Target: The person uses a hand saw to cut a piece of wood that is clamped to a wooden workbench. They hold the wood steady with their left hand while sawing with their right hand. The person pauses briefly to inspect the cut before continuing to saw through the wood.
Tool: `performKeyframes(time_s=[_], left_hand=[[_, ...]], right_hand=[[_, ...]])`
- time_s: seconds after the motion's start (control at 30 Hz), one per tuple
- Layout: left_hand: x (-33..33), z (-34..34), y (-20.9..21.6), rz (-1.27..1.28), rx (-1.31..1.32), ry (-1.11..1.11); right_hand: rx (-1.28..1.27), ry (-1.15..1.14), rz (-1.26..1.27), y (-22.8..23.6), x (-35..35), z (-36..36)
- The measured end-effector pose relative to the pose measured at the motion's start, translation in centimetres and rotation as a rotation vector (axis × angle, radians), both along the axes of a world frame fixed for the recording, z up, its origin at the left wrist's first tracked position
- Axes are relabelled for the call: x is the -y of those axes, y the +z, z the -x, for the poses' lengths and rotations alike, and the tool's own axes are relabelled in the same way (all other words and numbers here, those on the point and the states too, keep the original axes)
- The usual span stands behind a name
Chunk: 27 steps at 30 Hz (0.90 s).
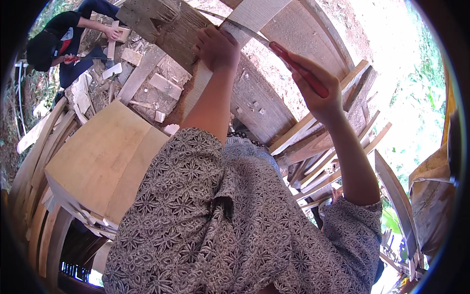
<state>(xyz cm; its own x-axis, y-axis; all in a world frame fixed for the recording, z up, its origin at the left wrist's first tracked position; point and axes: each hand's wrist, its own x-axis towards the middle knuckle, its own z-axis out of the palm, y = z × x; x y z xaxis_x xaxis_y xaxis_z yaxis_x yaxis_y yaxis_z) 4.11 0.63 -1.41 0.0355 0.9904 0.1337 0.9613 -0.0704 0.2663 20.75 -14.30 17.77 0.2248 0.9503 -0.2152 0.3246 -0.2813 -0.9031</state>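
While right hand (316,93) grips saw (274,46), left hand (215,49) steadies plank (245,19)

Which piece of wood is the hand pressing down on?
The pale thin strip under the left hand, crossed by the red-handled saw; the other boards lie untouched.

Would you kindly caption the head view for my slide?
Left hand steadies a pale plank while right hand grips a red-handled saw.
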Motion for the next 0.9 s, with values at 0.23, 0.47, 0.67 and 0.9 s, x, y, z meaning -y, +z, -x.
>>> performKeyframes(time_s=[0.23,0.47,0.67,0.9], left_hand=[[-0.7,1.9,1.2,0.087,0.141,-0.161],[-2.6,6.3,4.2,0.327,0.12,-0.439],[-1.9,3.9,9.9,0.156,-0.16,-0.592],[0.1,5.7,6.8,0.044,-0.064,-0.709]], right_hand=[[0.012,-0.111,-0.168,-4.6,4.7,2.0],[0.117,-0.202,-0.137,-3.8,6.7,1.9],[0.003,-0.347,-0.034,2.5,8.0,4.8],[0.141,-0.335,0.093,2.2,9.7,7.1]])
